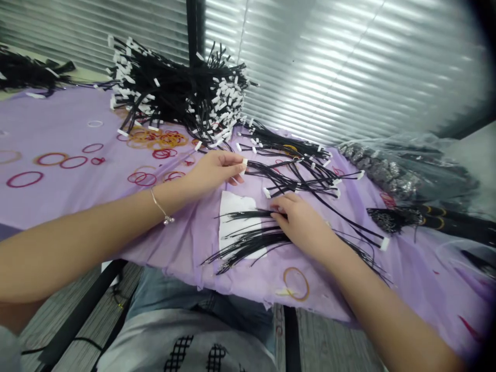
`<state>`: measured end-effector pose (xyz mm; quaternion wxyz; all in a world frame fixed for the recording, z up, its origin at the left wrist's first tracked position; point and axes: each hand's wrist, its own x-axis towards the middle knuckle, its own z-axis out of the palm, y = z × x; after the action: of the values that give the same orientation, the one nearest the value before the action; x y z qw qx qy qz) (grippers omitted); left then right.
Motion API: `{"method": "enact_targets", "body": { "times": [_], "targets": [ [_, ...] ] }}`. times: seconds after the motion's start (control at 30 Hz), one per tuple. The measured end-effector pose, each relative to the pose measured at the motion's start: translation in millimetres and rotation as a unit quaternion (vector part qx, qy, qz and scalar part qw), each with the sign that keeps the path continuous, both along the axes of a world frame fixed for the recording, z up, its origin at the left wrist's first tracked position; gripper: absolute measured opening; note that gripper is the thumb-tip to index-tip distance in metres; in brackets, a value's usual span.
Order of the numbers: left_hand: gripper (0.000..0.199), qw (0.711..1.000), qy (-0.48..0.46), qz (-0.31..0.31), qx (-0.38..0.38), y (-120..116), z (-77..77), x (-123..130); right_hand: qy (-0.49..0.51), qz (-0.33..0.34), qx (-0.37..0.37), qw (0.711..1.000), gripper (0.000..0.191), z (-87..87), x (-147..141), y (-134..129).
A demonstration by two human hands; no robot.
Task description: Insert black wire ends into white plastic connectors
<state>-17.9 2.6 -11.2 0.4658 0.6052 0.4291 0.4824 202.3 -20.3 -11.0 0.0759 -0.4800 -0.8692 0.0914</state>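
Observation:
My left hand (pixel 217 169) pinches a small white connector (pixel 244 165) between thumb and fingertips. Black wires run from that connector to the right, crossing other connector-ended cables (pixel 284 178). Lower down, my right hand (pixel 301 219) is closed, its fingertips around a thin group of black wires (pixel 248 214). Their metal-tipped ends point left over a sheet of white paper (pixel 237 203). More loose black wires (pixel 251 244) lie just below, passing under my right hand and wrist. Another white connector (pixel 266 192) rests between my two hands.
A tall heap of black cables with white connectors (pixel 166 88) stands at the back. Rubber bands (pixel 155 138) lie scattered on the purple table cover (pixel 89 201). Bagged wire bundles (pixel 411 170) and banded wires (pixel 445 222) lie at right, before window blinds (pixel 329 67).

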Motion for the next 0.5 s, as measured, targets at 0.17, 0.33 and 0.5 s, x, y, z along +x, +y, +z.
{"method": "enact_targets", "body": {
  "times": [0.17,0.33,0.5],
  "targets": [
    [0.007,1.000,0.008,0.018,-0.023,-2,2.9,3,0.008,0.072,-0.007,0.997,0.017,3.2,6,1],
    [0.008,0.999,0.008,0.017,-0.028,-2,2.6,4,0.075,0.134,0.004,0.988,0.019,-3.2,6,0],
    [0.006,0.996,-0.005,-0.017,-0.086,-1,-6.4,4,0.176,0.166,0.003,0.970,0.020,-18.6,-5,-1]
  ]
}}
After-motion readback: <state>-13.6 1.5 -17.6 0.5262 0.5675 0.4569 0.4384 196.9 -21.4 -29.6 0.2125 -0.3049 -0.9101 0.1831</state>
